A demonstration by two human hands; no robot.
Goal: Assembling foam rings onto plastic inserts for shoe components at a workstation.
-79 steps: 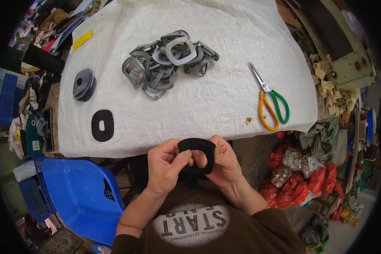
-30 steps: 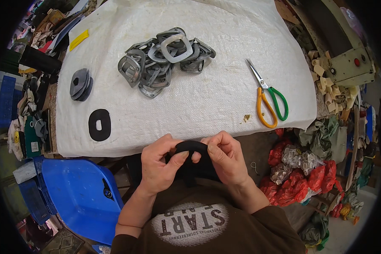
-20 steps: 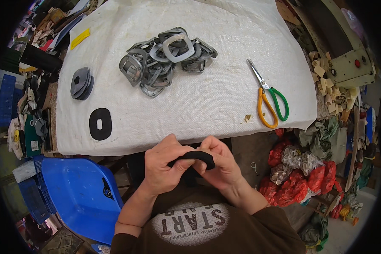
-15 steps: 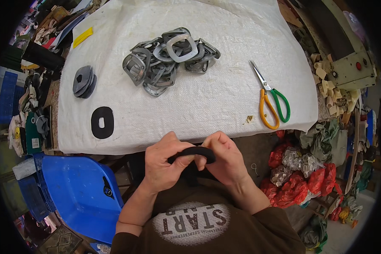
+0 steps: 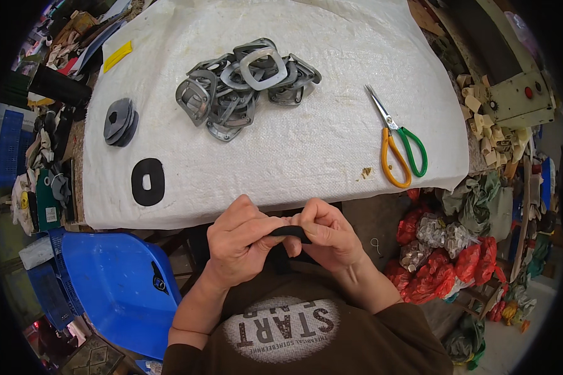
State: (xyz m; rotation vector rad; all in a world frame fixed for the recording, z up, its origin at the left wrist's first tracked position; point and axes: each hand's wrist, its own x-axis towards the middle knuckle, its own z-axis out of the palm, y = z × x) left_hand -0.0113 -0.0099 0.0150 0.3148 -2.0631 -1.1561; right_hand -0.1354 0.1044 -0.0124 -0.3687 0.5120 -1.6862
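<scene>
The left hand [image 5: 236, 242] is pinching one end of a black pad [image 5: 290, 232] between thumb and curled fingers, and the right hand [image 5: 333, 236] is pinching the other end, its thumb lying along the near side. The two hands are almost meeting at their fingertips. The pad is showing as a narrow, slightly bowed band between them, just off the near edge of the tabletop [image 5: 331, 156] and above the brown shirt [image 5: 213, 369]. The fingers are hiding much of it, so its full outline cannot be told. A fingertip is poking out below the band; whose hand it belongs to is unclear.

The pad is looking light, soft and springy, like foam or thin rubber, with a matt face that should be giving good grip. It is probably bending easily and hard to break; the rim, near both ends, is seeming the best place to hold.

Farther out, a black ring [image 5: 147, 198] is lying flat on the white-covered tabletop, left of the hands. Beyond it a small stack of grey pads [image 5: 120, 125] is resting. Metal frames [image 5: 231, 100] are sitting heaped near the middle, and scissors [image 5: 390, 125] are lying parted to the right. A blue chair [image 5: 106, 294] is standing at the left, red bags [image 5: 428, 275] at the right.
</scene>
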